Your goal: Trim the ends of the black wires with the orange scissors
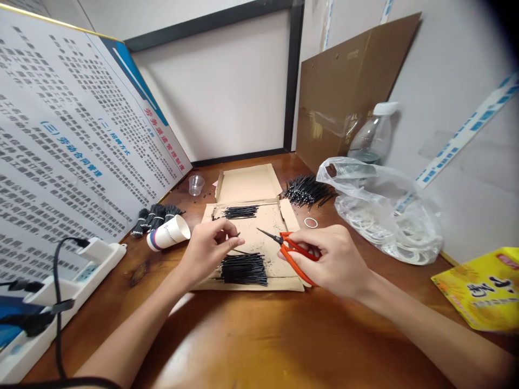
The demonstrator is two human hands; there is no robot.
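Observation:
My right hand [330,259] grips a pair of scissors [298,251] with orange handles and slim dark blades that point left. Opposite the tips, my left hand [213,243] pinches a thin black piece, likely one of the black strips, with just a short end showing. Both hands are above an opened cardboard box [267,240] dotted with small black bits. On its near side lies a row of black strips [244,269], partly behind my left hand. A smaller row of black strips [240,211] rests at its far side.
A loose heap of black strips [306,190] and a white ring [311,222] lie right of the box. Farther right are a plastic bag [389,216], a bottle [371,135] and a yellow packet [482,289]. Leftward are a tipped paper cup [168,233], bundles [156,216] and a power strip [87,275].

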